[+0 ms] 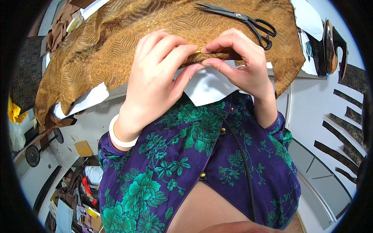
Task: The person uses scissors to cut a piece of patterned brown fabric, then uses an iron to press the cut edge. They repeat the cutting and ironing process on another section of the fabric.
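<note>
A large piece of brown-gold patterned brocade fabric (112,54) is spread over the table and hangs over its near edge. My left hand (155,73) pinches the fabric's near edge between thumb and index finger. Close beside it, my right hand (244,58) pinches the same edge, which looks rolled or folded there. A small yellow thing (198,51) shows between the fingertips, too small to make out. Under my hands a white sheet (210,85) hangs with a pointed corner. Black-handled scissors (243,18) lie on the fabric beyond my right hand.
At the right table end stands a dark, glossy iron-like object (331,50). Dark patterned strips (338,136) lie on a pale surface at far right. Brown cloth (62,25) is heaped at back left. Bags and boxes crowd the lower left.
</note>
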The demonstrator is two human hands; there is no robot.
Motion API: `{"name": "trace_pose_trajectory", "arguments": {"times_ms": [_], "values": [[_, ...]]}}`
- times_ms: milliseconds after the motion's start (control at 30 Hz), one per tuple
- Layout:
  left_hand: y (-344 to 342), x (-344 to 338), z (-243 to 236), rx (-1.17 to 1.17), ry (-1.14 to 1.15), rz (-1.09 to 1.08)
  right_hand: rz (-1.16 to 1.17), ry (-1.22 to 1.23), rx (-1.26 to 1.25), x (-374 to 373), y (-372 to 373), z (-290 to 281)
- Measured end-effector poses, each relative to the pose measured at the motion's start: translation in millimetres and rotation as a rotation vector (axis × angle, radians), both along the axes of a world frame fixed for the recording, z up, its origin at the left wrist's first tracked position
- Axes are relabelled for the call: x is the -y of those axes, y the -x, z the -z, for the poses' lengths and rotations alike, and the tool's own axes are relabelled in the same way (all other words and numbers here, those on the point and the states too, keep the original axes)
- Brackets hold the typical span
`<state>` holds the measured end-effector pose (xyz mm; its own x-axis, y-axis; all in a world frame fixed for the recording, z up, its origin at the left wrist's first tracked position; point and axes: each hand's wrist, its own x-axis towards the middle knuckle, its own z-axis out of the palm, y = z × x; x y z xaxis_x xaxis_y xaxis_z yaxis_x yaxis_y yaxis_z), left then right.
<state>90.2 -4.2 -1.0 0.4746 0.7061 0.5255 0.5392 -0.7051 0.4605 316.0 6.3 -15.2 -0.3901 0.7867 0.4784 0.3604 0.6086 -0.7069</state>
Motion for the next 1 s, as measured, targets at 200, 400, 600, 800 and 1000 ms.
{"name": "trace_pose_trajectory", "arguments": {"times_ms": [200,400,600,800,1000], "values": [[-1.2,-10.0,-0.6,-0.047,0.131,0.063,-0.032,0.071,0.033,0.7,-6.0,-1.9],[-2.3,-12.4,6.5,0.012,0.167,0.091,-0.042,0.155,-0.028,-1.8,-14.3,6.2],[-1.6,-12.1,11.7,0.038,0.223,0.097,-0.052,0.225,-0.042,-1.6,-17.3,7.8],[-7.6,-13.5,-6.5,-0.074,0.092,0.094,0.014,0.278,-0.18,1.1,-13.2,15.8],[-13.4,-13.4,-9.7,-0.168,0.107,0.114,0.025,0.291,-0.151,2.7,-14.2,15.6]]}}
